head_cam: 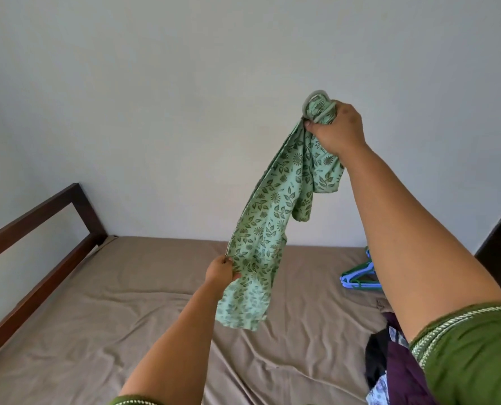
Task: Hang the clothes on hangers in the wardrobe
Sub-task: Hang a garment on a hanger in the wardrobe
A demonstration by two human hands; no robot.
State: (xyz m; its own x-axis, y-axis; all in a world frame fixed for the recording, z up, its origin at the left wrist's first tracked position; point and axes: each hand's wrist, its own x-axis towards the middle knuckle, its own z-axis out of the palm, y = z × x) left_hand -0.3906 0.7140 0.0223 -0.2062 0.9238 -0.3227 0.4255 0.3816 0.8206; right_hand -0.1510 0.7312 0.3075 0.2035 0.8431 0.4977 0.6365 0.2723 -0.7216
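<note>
The right hand (335,128) is raised high against the pale, smooth wall (155,97), its fingers closed tight around the bunched top of a light green garment (268,217). The cloth is thin and soft, printed all over with darker green leaves and round flowers. Above the fist a twisted knob of the fabric pokes out, with a pale curved band looped around it; what that band is cannot be told. From the fist the garment hangs down and to the left in a long, loosely folded strip, a shorter flap dangling just under the wrist.

The left hand (221,270) is lower and nearer, fingers pinched shut on the garment's left edge, so the cloth is held in the air between both hands, above the bed.

The bed's taupe sheet (126,302) is matte and rumpled with shallow creases. A dark brown wooden bed frame (38,223) with straight rails runs along the left. At the far right of the sheet lies a small bundle of thin blue and green hangers (359,277). Near right, partly behind the arm, sits a heap of crumpled clothes (389,361) in purple, black and pale print. Both sleeves are olive green with corded trim.
</note>
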